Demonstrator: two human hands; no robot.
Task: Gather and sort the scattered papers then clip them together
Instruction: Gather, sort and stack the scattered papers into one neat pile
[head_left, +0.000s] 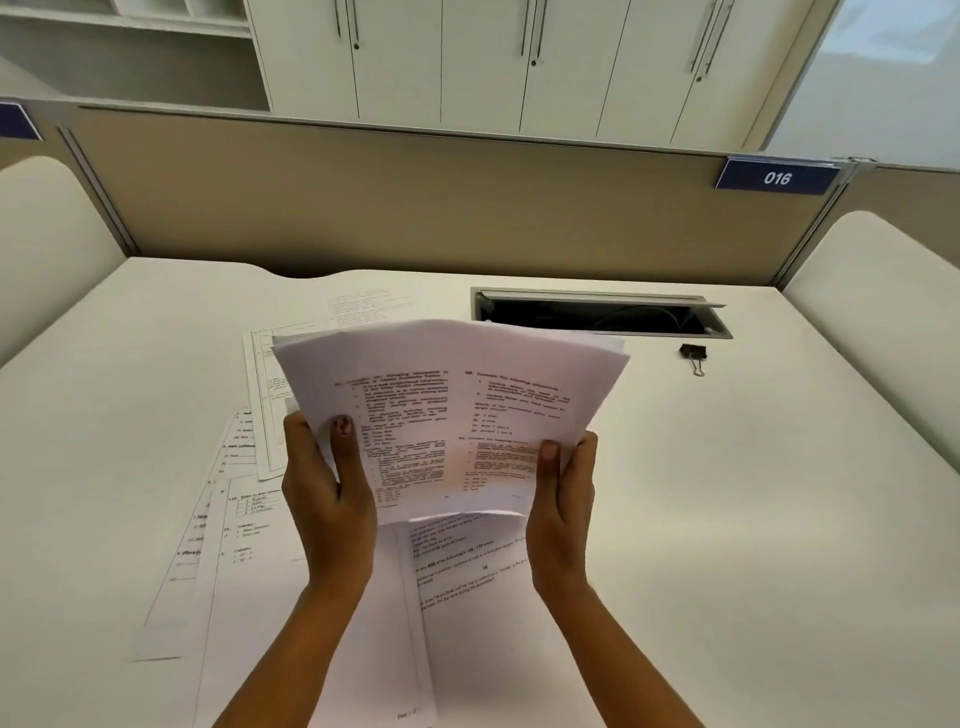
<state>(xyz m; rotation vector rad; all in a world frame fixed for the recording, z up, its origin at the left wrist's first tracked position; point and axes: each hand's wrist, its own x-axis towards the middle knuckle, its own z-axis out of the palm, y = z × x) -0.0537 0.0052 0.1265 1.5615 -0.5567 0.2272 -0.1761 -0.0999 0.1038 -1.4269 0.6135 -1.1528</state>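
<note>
I hold a stack of printed papers upright above the desk, its sheets fanned at the top. My left hand grips its lower left edge with the thumb on the front page. My right hand grips the lower right edge the same way. More printed sheets lie scattered flat on the desk: several overlapping at the left, one under my forearms, and a faint one farther back. A black binder clip lies on the desk to the right, apart from the papers.
The white desk has an open cable hatch at the back. A beige partition with a blue "016" tag rises behind it. White side dividers stand left and right.
</note>
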